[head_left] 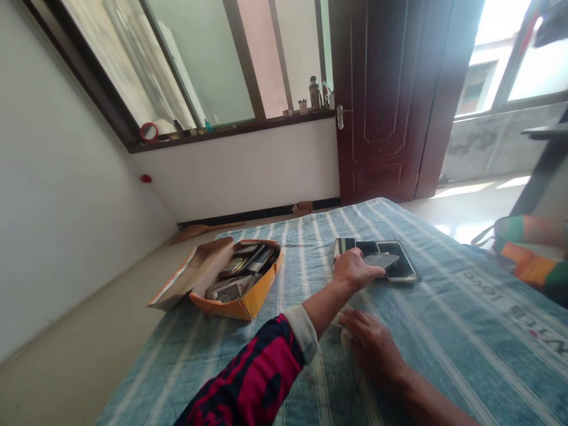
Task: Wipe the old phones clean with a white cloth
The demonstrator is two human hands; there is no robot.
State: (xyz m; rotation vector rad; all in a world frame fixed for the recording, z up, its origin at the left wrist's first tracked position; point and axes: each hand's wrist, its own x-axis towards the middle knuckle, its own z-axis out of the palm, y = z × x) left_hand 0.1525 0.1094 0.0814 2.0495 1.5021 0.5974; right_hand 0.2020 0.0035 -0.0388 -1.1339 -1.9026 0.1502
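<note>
My left hand (354, 269) is closed on the edge of a dark, thin phone (380, 260), held tilted above a row of phones. In that row, a phone with a pale frame (403, 269) lies flat at the right. Beside it is a darker phone (366, 247), partly covered by my hand, and a light-and-dark striped one (344, 244) at the left. Closer to me, my right hand (375, 349) is closed on a white cloth (347, 338) on the bed; its fingers are partly hidden by my left wrist.
An orange cardboard box (261, 293) with its lid (193, 275) folded back stands at the left, filled with several phones. Everything rests on a blue striped bedsheet (306, 260). Past the bed are a dark red door (384, 142) and a windowsill (248, 131) with small items.
</note>
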